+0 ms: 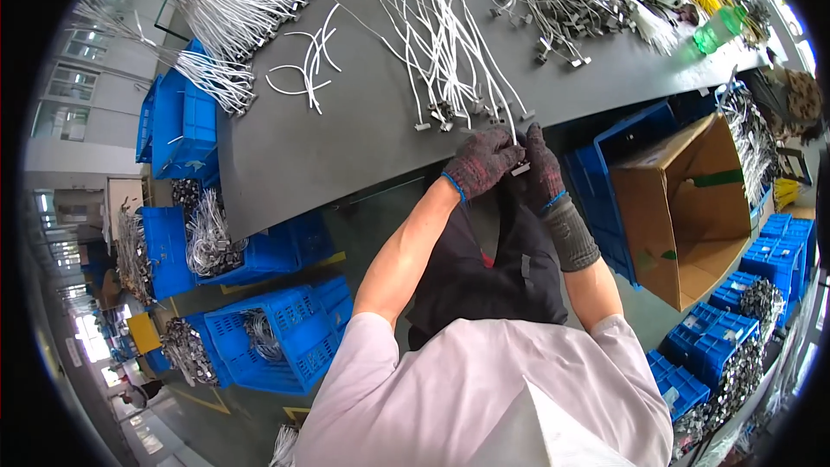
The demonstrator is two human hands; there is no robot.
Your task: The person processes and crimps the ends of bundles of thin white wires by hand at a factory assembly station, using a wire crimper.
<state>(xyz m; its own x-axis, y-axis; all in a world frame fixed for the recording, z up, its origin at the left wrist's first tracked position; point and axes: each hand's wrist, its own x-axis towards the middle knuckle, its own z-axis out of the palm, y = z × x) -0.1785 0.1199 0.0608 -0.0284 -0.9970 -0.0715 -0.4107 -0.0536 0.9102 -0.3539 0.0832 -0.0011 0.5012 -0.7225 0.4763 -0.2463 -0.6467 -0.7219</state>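
Observation:
Both my hands wear dark knitted gloves and are close together at the table's near edge. My left hand (484, 163) is closed, thumb and fingers pinching a white cable (513, 131) near its end. A small pale connector (520, 169) on that end shows just below the fingertips, between the hands. Beside it, my right hand (542, 166) has its fingers curled in close; what they grip is hidden. A loose bundle of white cables (445, 39) with small connectors lies on the table straight ahead, its near ends by my left hand.
The grey table (320, 156) carries short white cable pieces (307, 69), a cable pile (233, 9), dark-ended cables (571, 9) and a green bottle (719, 29). An open cardboard box (644, 207) stands at right. Blue crates (259, 337) stand at left and more blue crates (713, 337) at right.

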